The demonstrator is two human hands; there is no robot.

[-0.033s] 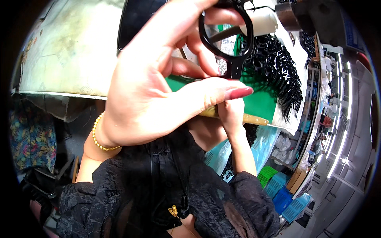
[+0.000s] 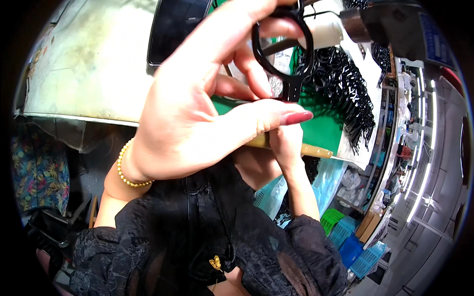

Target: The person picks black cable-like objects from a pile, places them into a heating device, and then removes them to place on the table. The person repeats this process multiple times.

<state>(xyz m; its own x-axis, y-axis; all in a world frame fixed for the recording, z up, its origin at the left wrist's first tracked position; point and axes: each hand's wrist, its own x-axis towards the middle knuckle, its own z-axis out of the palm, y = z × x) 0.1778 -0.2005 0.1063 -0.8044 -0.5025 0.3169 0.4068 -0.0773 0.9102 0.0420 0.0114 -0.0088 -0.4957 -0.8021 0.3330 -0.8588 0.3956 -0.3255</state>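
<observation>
Close before me, my left hand (image 2: 180, 118) pinches a black eyeglass frame (image 2: 310, 54) between its thumb and bent fingers. One round rim, without a visible lens, faces me, and the frame's upper part runs toward the top edge of the view. Below the left thumb is my right hand (image 2: 286, 144), next to a tan bar (image 2: 316, 150) along the table's front edge. My left thumb hides its fingers, so I cannot tell what it holds. Behind the frame, many black eyeglass parts (image 2: 345, 93) lie piled on a green surface (image 2: 316, 123).
A dark phone-like device (image 2: 177, 34) rests on the pale table (image 2: 84, 74). A white cylindrical part on a dark fixture (image 2: 355, 24) sticks in from the upper right. Blue baskets (image 2: 351, 249) and a green one (image 2: 331, 220) stand low at right, near cluttered shelves (image 2: 382, 148).
My left hand and the eyeglass frame have shifted slightly right and down. More of the dark device shows behind the hand. The right hand has hardly moved.
</observation>
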